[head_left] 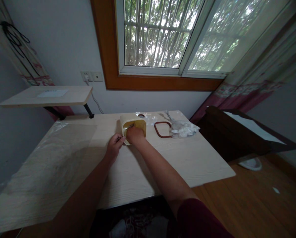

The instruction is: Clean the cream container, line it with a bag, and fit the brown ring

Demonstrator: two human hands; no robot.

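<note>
A cream-coloured container [124,118] with rounded corners lies tipped on the table, its yellowish open side facing me. My left hand [115,144] pinches the container's lower left rim, thumb and fingers closed. Something small and dark shows between those fingers, too small to name. Reaching inside the opening is my right hand [135,134]; its fingers are mostly hidden by the hand itself. A small dark object shows near its fingertips, unclear in kind. To the right lies a brown rounded-square frame [163,136], touching a crumpled white plastic-wrapped bundle [185,129].
The pale wooden table [187,158] carries a clear plastic sheet [63,155] on its left side. A raised shelf [76,96] on black legs stands at the back left. A dark brown piece of furniture [232,132] stands beyond the right edge. A window [158,36] is ahead.
</note>
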